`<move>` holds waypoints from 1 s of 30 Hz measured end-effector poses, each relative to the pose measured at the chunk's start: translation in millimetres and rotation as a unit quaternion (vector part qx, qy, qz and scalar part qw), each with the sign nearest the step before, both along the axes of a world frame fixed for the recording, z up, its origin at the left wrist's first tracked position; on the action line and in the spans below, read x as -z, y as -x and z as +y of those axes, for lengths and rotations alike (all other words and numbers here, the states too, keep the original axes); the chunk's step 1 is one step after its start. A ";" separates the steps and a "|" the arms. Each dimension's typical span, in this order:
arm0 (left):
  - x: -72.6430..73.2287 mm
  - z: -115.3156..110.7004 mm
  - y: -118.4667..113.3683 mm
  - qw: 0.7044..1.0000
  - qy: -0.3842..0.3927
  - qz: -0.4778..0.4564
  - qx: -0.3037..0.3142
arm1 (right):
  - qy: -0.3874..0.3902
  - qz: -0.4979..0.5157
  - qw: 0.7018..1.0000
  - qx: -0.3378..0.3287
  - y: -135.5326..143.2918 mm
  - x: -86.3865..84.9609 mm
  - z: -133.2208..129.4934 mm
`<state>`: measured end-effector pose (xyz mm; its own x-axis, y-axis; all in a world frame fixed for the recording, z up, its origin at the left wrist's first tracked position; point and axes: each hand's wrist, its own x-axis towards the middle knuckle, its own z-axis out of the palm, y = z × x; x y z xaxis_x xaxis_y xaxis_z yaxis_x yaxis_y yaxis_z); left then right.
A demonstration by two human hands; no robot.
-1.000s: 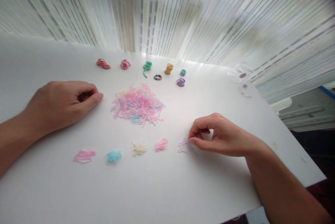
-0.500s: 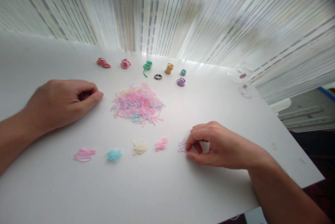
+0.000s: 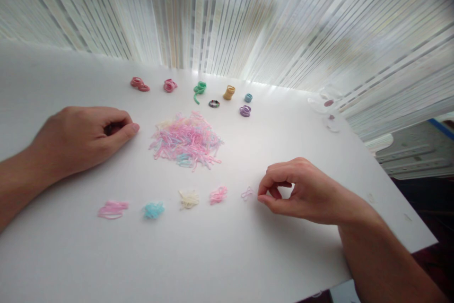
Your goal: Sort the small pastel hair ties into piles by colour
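Observation:
My left hand (image 3: 85,140) rests on the white table, closed in a loose curl, left of a mixed pile of pastel bands (image 3: 187,141). Thumb and forefinger pinched together, my right hand (image 3: 298,192) is just right of a small lilac band (image 3: 247,193); whether anything is between its fingertips is too small to tell. Left of that band, in a row, lie a light pink bunch (image 3: 218,195), a cream bunch (image 3: 189,199), a light blue bunch (image 3: 153,210) and a pink-violet bunch (image 3: 113,209).
Coiled bands stand along the back: red (image 3: 139,84), pink (image 3: 170,85), green (image 3: 200,88), yellow (image 3: 229,92), blue (image 3: 248,98) and purple (image 3: 245,111). A dark multicoloured ring (image 3: 214,103) lies among them. Clear plastic pieces (image 3: 331,123) are at the right; a striped curtain hangs behind.
My right hand has moved right and slightly up, away from the lilac band, which now lies apart from the fingertips. My left hand stays almost where it was.

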<state>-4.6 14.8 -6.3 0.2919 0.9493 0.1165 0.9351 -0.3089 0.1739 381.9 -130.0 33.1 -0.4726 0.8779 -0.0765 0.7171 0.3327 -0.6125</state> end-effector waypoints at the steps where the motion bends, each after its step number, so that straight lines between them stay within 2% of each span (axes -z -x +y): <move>1: 0.0 0.0 -0.2 1.000 -0.002 0.004 -0.003 | 0.001 -0.004 1.000 0.003 -0.5 0.7 0.6; 9: -1.2 -1.5 -1.3 1.000 -0.007 0.019 -0.012 | 0.033 -0.023 0.999 0.004 3.3 4.8 3.4; 16: 2.5 0.7 0.9 1.000 -0.008 0.019 -0.005 | 0.027 -0.013 0.999 0.018 -0.7 2.1 4.6; 22: -1.9 -2.0 -2.0 1.000 -0.007 0.020 -0.011 | 0.028 0.001 0.999 0.037 -3.6 1.4 6.5; 30: -5.0 -6.6 -3.2 1.000 0.013 0.002 -0.003 | -0.040 0.023 0.995 0.091 -1.1 14.0 14.8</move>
<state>-1.4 8.1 -1.4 0.2874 0.9536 0.0899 0.9374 -0.2994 0.1781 383.0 -115.2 19.0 -0.3065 0.9517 0.0152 0.7421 0.2489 -0.6224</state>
